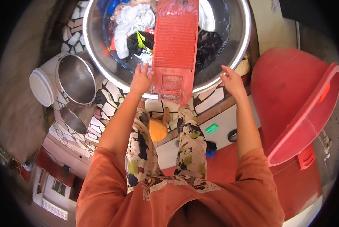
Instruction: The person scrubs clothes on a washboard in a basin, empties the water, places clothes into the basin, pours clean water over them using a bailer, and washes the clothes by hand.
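Observation:
A red plastic washboard [176,41] leans across a large round metal basin [240,56], its lower end over the near rim. Water in the basin holds wet laundry: a white garment [133,20] and a black one with a yellow-green stripe [141,41] to the left, and dark cloth [211,43] to the right. My left hand [141,80] is held by the washboard's left edge, fingers apart and nothing in it. Over the basin's near right rim, my right hand [232,81] hovers with thumb and fingers apart, also holding nothing.
A big red tub [286,87] lies tipped on its side at the right. Metal pots [75,79] and a white lid [41,87] stand at the left. Between my legs is an orange round object [158,129]. A small green item [212,128] lies on the ledge.

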Available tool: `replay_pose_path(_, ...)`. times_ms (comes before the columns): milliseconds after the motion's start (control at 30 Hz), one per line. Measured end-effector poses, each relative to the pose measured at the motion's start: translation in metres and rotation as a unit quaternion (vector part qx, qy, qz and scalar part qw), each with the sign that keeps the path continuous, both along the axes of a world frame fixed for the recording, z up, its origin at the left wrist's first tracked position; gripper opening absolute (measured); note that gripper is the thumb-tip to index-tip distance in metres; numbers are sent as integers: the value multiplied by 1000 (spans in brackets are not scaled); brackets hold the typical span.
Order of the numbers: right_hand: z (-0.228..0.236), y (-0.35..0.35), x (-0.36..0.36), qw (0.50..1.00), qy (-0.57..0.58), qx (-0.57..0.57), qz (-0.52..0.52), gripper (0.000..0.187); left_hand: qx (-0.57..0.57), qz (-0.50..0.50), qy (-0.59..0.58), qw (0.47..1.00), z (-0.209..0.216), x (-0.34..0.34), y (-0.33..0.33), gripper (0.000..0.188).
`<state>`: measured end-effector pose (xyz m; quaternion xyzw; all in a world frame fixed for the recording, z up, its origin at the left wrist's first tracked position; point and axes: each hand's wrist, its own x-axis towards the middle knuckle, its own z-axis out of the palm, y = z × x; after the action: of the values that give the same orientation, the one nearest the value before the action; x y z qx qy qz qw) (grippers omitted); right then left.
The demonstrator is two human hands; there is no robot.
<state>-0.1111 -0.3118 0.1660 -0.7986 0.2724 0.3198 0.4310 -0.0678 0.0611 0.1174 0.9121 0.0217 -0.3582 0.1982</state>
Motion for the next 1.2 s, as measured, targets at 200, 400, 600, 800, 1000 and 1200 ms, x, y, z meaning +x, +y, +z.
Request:
replay_pose_path(200,-104,22,-25,933,-189,-245,183,44,60,-118,-153,979,-73,49,3,66)
replay_pose_path(400,-190,70,-21,913,-167,-237,287,69,69,-210,-129,967,-127,81,14,69)
replay_pose_path(600,-288,75,-29,909,-146,-227,319,61,117,-233,-107,959,-197,86,11,69)
replay_pose_path(800,-310,77,-26,910,-85,-192,358,57,158,-284,-23,945,-233,102,6,61)
replay_pose_path(1000,-217,34,-13,985,-77,39,146,52,10,-197,-39,979,-185,106,2,40)
replay_pose_path(1200,-71,-27,-82,890,-1,160,-427,52,-138,-16,-118,983,-104,72,37,30)
